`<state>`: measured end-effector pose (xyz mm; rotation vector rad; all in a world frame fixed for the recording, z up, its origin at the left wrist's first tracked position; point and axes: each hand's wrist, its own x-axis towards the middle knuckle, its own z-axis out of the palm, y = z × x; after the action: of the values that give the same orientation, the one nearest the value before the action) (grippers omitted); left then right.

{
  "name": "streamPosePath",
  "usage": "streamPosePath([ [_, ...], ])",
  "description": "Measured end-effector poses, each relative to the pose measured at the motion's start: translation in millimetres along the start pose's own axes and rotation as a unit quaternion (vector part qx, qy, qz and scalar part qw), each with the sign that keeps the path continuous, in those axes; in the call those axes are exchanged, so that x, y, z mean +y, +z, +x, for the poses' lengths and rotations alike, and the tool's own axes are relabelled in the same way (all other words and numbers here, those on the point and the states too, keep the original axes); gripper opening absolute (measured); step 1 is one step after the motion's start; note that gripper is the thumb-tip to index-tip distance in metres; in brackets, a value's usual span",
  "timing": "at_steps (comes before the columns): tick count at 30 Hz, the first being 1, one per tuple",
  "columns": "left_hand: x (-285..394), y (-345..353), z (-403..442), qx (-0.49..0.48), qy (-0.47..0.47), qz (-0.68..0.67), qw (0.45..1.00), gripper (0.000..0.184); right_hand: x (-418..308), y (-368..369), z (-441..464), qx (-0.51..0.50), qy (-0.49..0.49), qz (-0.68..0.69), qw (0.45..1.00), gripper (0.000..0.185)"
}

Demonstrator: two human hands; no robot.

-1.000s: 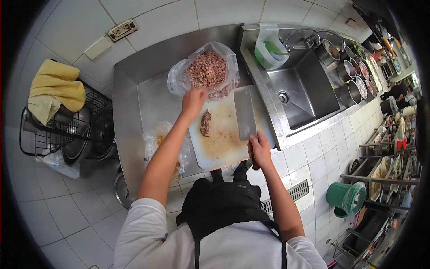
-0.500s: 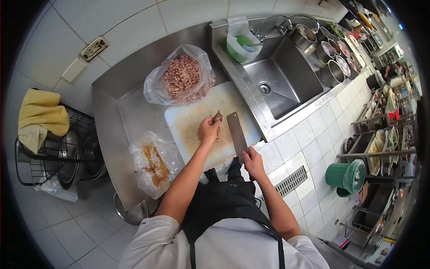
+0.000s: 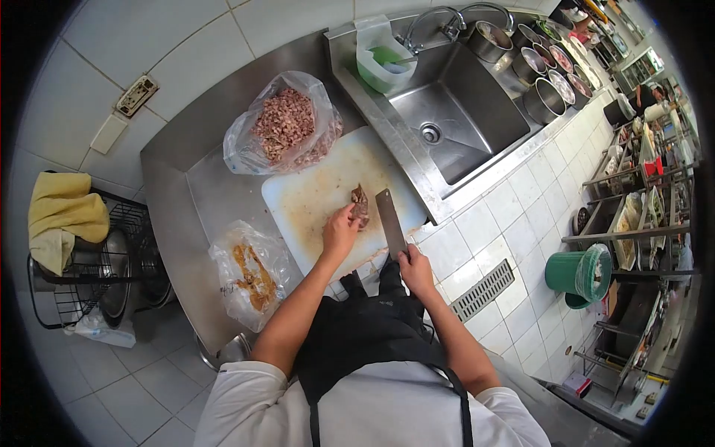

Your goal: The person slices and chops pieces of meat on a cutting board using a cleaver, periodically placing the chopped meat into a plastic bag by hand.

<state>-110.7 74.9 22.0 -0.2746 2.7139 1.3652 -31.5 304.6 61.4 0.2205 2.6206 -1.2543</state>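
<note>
A dark brown piece of meat (image 3: 360, 203) lies on the white cutting board (image 3: 294, 203). The fingers of my left hand (image 3: 341, 227) are closed on its near left side, and part of it is hidden by them. My right hand (image 3: 415, 268) is wrapped round the handle of a cleaver (image 3: 389, 221). Its broad blade points away from me, just right of the meat and apart from it. Behind the board stands an open plastic bag of chopped meat (image 3: 287, 127). Left of the board lies a clear plastic bag (image 3: 253, 276) with yellowish-brown contents.
A steel sink (image 3: 477, 119) adjoins the board on the right, with a green-tinted plastic container (image 3: 383, 63) at its corner. Several metal pots (image 3: 544, 100) stand beyond it. A wire rack (image 3: 82, 276) with a yellow cloth (image 3: 71, 212) is at left. A green bin (image 3: 570, 272) stands on the floor.
My left fingers have shifted to the meat's near left side, so more of it shows. The cleaver stays in my right hand, roughly in place beside the meat. The view has shifted slightly.
</note>
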Motion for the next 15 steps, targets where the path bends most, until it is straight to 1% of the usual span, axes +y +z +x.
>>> streamPosePath([
  [1,4,2,-2,-0.022,-0.032,-0.025,0.999,0.043,-2,3,3,0.012,-0.020,-0.003,1.000,0.023],
  [2,7,3,-3,-0.019,-0.039,-0.018,0.999,0.046,-5,6,6,0.024,-0.041,-0.007,0.999,0.022],
  [4,15,3,-4,-0.015,-0.052,-0.005,0.999,0.052,-14,7,12,0.014,-0.076,-0.044,0.996,0.019],
  [5,18,3,-3,0.038,0.003,0.043,0.998,0.054,-19,6,15,0.009,-0.093,-0.063,0.994,0.017],
  [7,19,5,-1,0.143,0.109,0.136,0.974,0.058,-33,4,14,0.014,-0.113,-0.100,0.988,0.016],
  [10,21,-1,4,0.051,0.210,0.211,0.953,0.061,-46,4,7,0.016,-0.126,-0.124,0.984,0.016],
  [13,9,10,10,0.037,0.213,0.198,0.956,0.061,-58,4,2,0.007,-0.112,-0.134,0.985,0.016],
  [15,5,15,9,0.047,0.214,0.193,0.956,0.062,-64,4,-1,-0.005,-0.100,-0.146,0.984,0.015],
])
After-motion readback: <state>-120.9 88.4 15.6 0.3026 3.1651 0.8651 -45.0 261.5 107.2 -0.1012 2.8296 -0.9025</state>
